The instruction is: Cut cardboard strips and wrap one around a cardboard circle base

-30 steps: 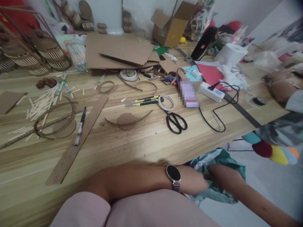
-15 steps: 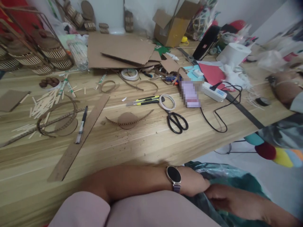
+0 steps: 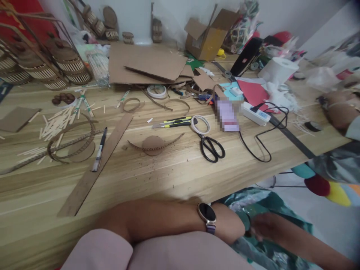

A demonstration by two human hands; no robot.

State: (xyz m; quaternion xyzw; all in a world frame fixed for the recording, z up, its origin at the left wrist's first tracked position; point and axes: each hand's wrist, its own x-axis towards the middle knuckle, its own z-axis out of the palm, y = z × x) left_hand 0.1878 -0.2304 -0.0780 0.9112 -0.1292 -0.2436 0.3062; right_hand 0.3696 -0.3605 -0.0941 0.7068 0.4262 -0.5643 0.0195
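My left hand [image 3: 229, 224], with a round dark watch [image 3: 207, 213] on its wrist, hangs below the table's front edge. It is beside the green plastic bag [image 3: 299, 221], and its fingers are hidden from me. Just to its right, over the same bag, my right hand [image 3: 266, 225] is smeared by motion. Whether either hand grips the plastic does not show. On the table behind lie black-handled scissors [image 3: 213, 149], a roll of white tape [image 3: 200, 124], yellow-and-black cutters [image 3: 177, 122] and a cardboard disc [image 3: 153, 145] with a notched cardboard strip [image 3: 171, 142] across it.
A long cardboard strip [image 3: 112, 140] bears a pen [image 3: 99, 150]. Loose sticks [image 3: 57, 122] lie at the left, near brown lantern-like models [image 3: 70, 62]. A power strip [image 3: 256, 113] trails a black cable. Another person's arm [image 3: 341, 112] rests at the right edge.
My right hand has shifted slightly from my left, opening a small gap between them. The bag's folds have changed shape. The view has tilted a little.
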